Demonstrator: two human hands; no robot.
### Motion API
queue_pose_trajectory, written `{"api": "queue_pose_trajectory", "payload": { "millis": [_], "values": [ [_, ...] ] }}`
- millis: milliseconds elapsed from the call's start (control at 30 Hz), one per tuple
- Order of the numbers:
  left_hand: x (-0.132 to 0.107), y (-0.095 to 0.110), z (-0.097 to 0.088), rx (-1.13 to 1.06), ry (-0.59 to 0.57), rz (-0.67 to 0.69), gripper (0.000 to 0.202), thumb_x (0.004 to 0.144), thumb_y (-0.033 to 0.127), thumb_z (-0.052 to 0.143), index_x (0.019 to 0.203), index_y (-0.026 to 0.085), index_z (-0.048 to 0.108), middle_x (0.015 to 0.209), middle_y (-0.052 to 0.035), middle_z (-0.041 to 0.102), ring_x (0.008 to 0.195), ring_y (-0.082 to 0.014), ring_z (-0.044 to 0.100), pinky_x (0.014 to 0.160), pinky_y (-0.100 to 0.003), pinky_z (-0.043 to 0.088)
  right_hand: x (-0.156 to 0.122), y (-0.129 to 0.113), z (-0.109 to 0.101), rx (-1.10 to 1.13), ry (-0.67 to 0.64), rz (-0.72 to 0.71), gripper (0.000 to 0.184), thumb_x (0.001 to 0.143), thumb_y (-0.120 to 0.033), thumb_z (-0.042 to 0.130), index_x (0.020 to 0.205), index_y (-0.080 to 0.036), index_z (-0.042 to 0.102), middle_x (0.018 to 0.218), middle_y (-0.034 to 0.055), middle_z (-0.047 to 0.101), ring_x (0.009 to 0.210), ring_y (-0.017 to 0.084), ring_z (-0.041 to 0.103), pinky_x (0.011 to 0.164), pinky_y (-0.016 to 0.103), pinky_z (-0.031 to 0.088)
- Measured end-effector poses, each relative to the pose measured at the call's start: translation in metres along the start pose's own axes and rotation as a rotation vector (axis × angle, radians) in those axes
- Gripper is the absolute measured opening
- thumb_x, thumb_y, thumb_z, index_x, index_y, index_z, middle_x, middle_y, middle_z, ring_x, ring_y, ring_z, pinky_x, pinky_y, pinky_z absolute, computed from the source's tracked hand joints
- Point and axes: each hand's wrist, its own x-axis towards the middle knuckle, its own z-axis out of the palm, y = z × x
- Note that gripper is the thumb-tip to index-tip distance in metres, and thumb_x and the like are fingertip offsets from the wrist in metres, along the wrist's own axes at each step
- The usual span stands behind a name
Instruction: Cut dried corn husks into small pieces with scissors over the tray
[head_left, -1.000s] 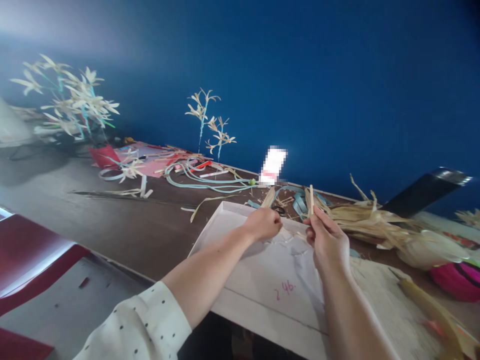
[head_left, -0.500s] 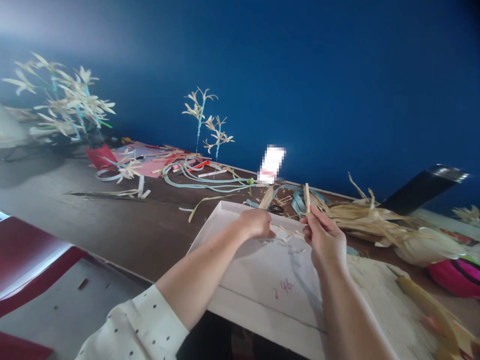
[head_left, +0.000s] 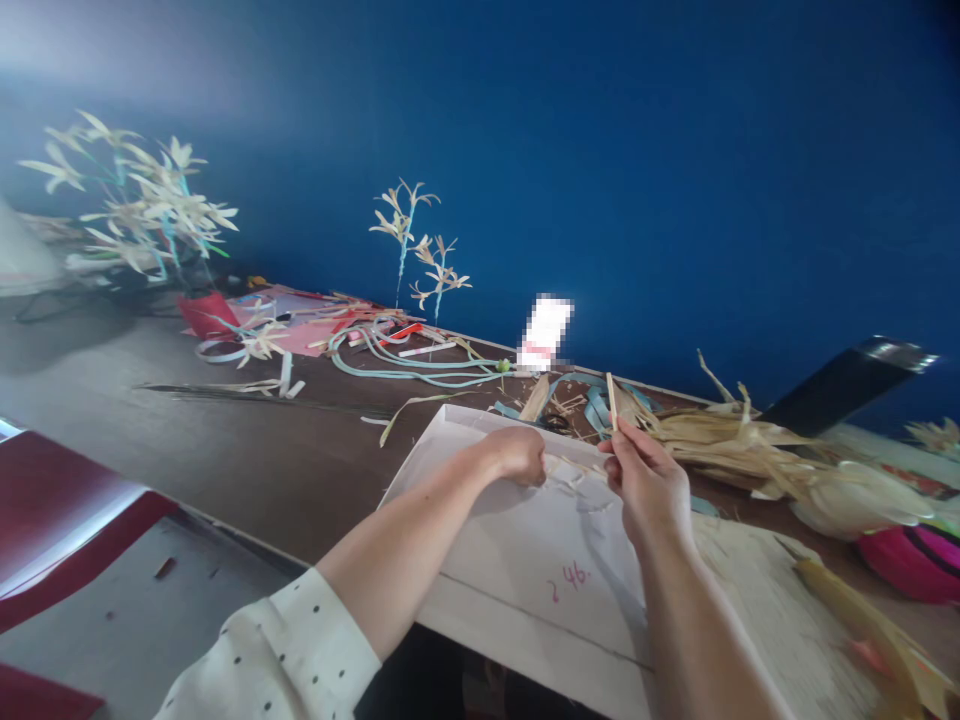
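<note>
Over a white shallow box lid (head_left: 525, 560) my two hands work a strip of dried corn husk. My right hand (head_left: 646, 485) is closed, pinching a narrow husk strip (head_left: 611, 400) that sticks up past its fingers. My left hand (head_left: 517, 455) is closed in a fist on the other thin end of the husk (head_left: 574, 463), which stretches between both hands. Small husk shreds lie on the lid below them.
A pile of dried corn husks (head_left: 742, 440) lies to the right, beside a pink object (head_left: 911, 560). Light blue ribbons (head_left: 420, 365), red paper (head_left: 206, 312) and husk flower stems (head_left: 420, 250) sit farther back on the brown table (head_left: 247, 440). A blue wall stands behind.
My left hand has drawn slightly left and down, stretching the thin husk piece. The upright strip in my right hand tilted a little to the left.
</note>
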Motion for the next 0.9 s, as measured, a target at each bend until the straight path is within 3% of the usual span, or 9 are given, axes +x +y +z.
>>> {"api": "queue_pose_trajectory", "payload": {
  "millis": [333, 433, 533, 733, 900],
  "values": [
    [-0.001, -0.006, -0.004, -0.092, 0.012, -0.016, 0.018, 0.057, 0.018, 0.057, 0.07, 0.016, 0.07, 0.067, -0.0055, 0.066, 0.059, -0.0148, 0.055, 0.059, -0.025, 0.04, -0.001, -0.002, 0.0, 0.001, -0.009, -0.008, 0.052, 0.059, -0.043, 0.075, 0.103, -0.017, 0.069, 0.066, 0.0019, 0.061, 0.044, 0.006, 0.041, 0.037, 0.019, 0.027],
    [-0.001, -0.005, -0.003, -0.056, 0.054, -0.024, 0.015, 0.064, 0.026, 0.057, 0.062, 0.015, 0.067, 0.062, -0.0064, 0.063, 0.058, -0.0151, 0.054, 0.059, -0.025, 0.04, 0.0, -0.001, 0.0, -0.002, -0.018, -0.011, 0.052, 0.059, -0.044, 0.075, 0.102, -0.017, 0.069, 0.066, 0.0018, 0.061, 0.043, 0.006, 0.041, 0.037, 0.019, 0.027],
    [0.003, -0.004, 0.001, -0.038, 0.101, -0.022, 0.025, 0.067, 0.037, 0.059, 0.058, 0.015, 0.066, 0.059, -0.0077, 0.062, 0.06, -0.0164, 0.055, 0.061, -0.026, 0.041, 0.001, 0.0, 0.0, -0.005, -0.027, -0.018, 0.052, 0.059, -0.045, 0.075, 0.102, -0.017, 0.069, 0.065, 0.0016, 0.061, 0.043, 0.006, 0.041, 0.037, 0.019, 0.028],
    [0.008, -0.002, 0.009, -0.011, 0.103, -0.008, 0.012, 0.06, 0.019, 0.059, 0.066, 0.016, 0.069, 0.067, -0.0075, 0.066, 0.062, -0.0166, 0.056, 0.061, -0.026, 0.042, 0.0, 0.001, 0.001, -0.015, -0.034, -0.025, 0.048, 0.062, -0.042, 0.074, 0.102, -0.016, 0.069, 0.065, 0.0016, 0.061, 0.043, 0.005, 0.041, 0.037, 0.018, 0.028],
    [0.009, -0.007, 0.008, -0.107, 0.077, 0.006, 0.014, 0.059, 0.019, 0.06, 0.069, 0.016, 0.07, 0.069, -0.0062, 0.067, 0.064, -0.0159, 0.058, 0.061, -0.024, 0.043, 0.0, 0.002, 0.0, -0.078, -0.039, -0.034, 0.051, 0.063, -0.045, 0.073, 0.105, -0.017, 0.068, 0.068, 0.0021, 0.061, 0.045, 0.006, 0.042, 0.038, 0.019, 0.03]
  ]
}}
